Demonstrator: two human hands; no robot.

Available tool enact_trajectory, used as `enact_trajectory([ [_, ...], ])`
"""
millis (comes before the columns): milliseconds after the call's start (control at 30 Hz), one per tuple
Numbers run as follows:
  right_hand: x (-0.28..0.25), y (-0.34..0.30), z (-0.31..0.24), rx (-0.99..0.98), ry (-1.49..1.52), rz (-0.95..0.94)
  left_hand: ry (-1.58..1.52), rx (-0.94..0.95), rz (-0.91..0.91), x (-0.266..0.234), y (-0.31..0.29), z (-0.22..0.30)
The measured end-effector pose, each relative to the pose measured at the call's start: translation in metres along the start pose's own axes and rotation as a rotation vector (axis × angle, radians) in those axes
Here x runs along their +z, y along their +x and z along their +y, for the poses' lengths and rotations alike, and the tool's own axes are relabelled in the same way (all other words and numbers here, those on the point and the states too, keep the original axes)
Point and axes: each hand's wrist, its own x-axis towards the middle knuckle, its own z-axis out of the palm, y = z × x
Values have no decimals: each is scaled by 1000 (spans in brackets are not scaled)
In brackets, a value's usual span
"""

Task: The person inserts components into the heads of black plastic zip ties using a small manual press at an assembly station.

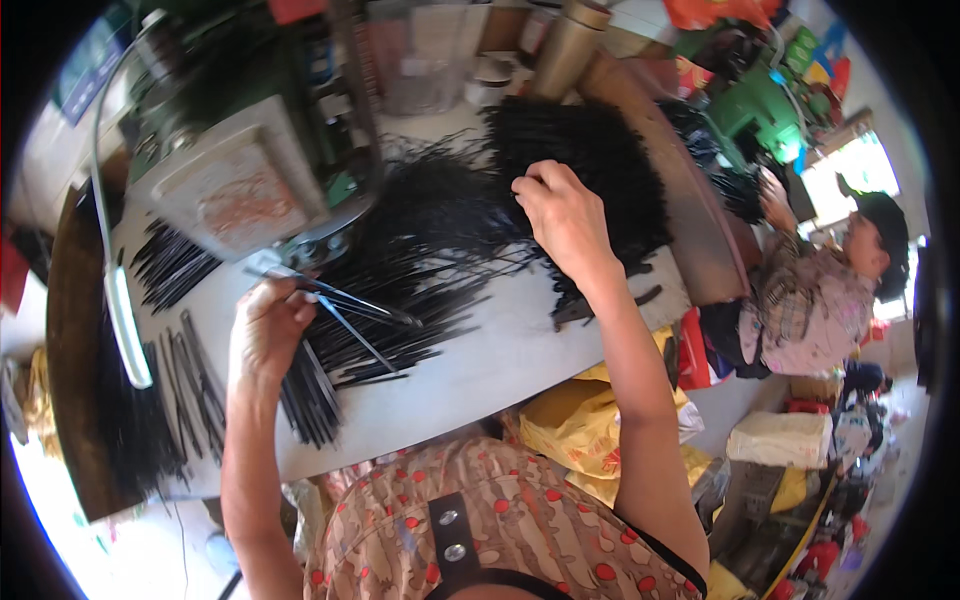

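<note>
The left hand (265, 330) is clenched around a bundle of thin black rods (305, 395), fingers (285, 300) wrapped about its upper part. The bundle's long axis runs steeply, from the fist down and slightly right toward the person, and its lower ends fan out a little above the near edge of the pale surface (470, 380). A few loose rods (365, 310) stick out of the same fist the other way, pointing right and slightly down, nearly level across the surface.

The right hand (565, 215) reaches farther out, palm down, fingers curled into the near edge of a large heap of black rods (590, 160). It appears to be pinching some of them, though how many I cannot tell. The rods in that heap lie mostly along the line from far to near, with tangled strays spreading left into a second, looser pile (430, 230) in the middle of the surface.

More rods lie in small rows on the left part of the surface (185, 380), pointing roughly away from the person. A green machine with a worn grey metal plate (235, 185) stands just beyond the left hand, and a white lamp arm (125, 310) curves down its left side. At the right, well apart, another person in a patterned top (810, 300) sits at a neighbouring bench. Yellow bags (575, 420) lie under the right forearm.
</note>
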Motion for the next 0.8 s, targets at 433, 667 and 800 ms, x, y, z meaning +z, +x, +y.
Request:
enact_trajectory([
  [433,78,28,-117,83,981,-265,288,17,73,-4,-15,-5],
  [667,73,44,-129,475,1533,-534,338,22,94,-2,-16,-1],
  [800,68,47,-130,532,1664,-522,246,-12,43,0,-16,0],
])
